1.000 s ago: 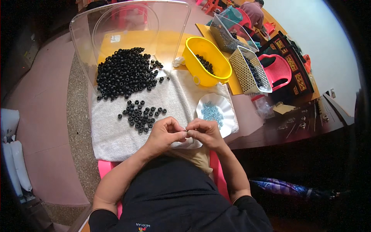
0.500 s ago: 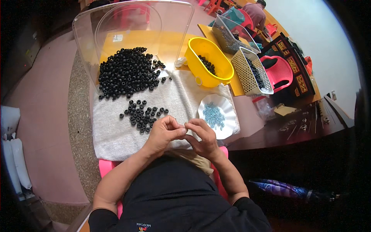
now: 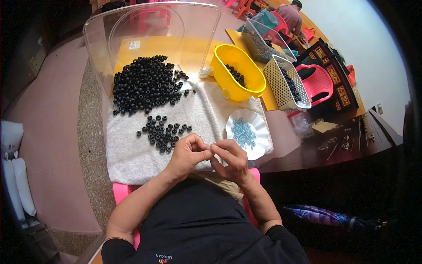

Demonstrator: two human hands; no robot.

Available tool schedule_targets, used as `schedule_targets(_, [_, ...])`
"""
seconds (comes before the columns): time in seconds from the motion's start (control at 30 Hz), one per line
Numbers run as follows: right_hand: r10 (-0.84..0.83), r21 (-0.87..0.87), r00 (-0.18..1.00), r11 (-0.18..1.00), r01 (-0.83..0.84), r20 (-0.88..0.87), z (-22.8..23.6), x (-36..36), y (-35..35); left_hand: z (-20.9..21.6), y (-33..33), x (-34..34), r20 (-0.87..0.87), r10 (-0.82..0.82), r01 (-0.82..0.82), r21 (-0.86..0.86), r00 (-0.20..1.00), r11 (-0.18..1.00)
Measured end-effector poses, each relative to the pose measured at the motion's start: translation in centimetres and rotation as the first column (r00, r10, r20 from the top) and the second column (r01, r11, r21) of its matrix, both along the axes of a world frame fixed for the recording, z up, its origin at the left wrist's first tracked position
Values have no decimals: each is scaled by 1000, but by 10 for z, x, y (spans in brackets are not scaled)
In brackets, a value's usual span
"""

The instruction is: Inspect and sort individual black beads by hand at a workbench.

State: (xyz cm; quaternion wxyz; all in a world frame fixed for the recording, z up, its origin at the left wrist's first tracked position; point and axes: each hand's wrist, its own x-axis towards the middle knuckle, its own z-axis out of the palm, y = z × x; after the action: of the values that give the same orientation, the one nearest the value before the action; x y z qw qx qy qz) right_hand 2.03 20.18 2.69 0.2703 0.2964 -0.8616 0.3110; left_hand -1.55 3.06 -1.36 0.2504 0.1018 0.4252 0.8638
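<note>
My left hand [image 3: 187, 154] and my right hand [image 3: 231, 160] meet fingertip to fingertip above the near edge of a pale towel [image 3: 127, 160]. Both are pinched closed; whatever lies between the tips is too small to make out. Just beyond my left hand is a small group of black round beads [image 3: 161, 132] with holes. Farther back rises a large heap of similar black beads [image 3: 143, 83], spilling from a clear plastic bin [image 3: 216, 22]. Close to my right hand, a white fluted dish [image 3: 260, 137] holds tiny light-blue pieces [image 3: 243, 133].
Behind the dish stands a yellow tub [image 3: 215, 66] with black beads inside. To its right are a cream perforated basket [image 3: 274, 83] and another clear bin [image 3: 283, 44]. A pink chair [image 3: 323, 81] and a seated person [image 3: 291, 17] are farther off. A folded umbrella [image 3: 323, 215] lies at lower right.
My fingertips have drawn closer together, the right fingers shifting slightly. The beads and containers stay where they were.
</note>
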Motion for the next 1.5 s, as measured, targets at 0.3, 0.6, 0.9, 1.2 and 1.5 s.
schedule_targets(0.3, [63, 147, 994, 988, -50, -86, 6, 2, 0, 5, -2, 0, -20, -18, 18, -36, 1000, 999])
schedule_targets(0.6, [61, 68, 997, 996, -65, 52, 7, 8, 3, 6, -2, 3, -5, -69, 69, -47, 998, 997])
schedule_targets(0.9, [23, -46, 1000, 999, -22, 20, -3, 4, 4, 6, -2, 0, 11, -65, 65, -100, 998, 993])
schedule_targets(1.2, [-63, -73, 995, 995, 69, 71, 13, -6, 18, 10, 1, 3, 49, -42, 46, -101, 998, 994])
schedule_targets(1.5, [-453, -169, 837, 891, 421, -308, 79, -106, 73, 4, 4, 8, 43, 0, 5, -108, 999, 994])
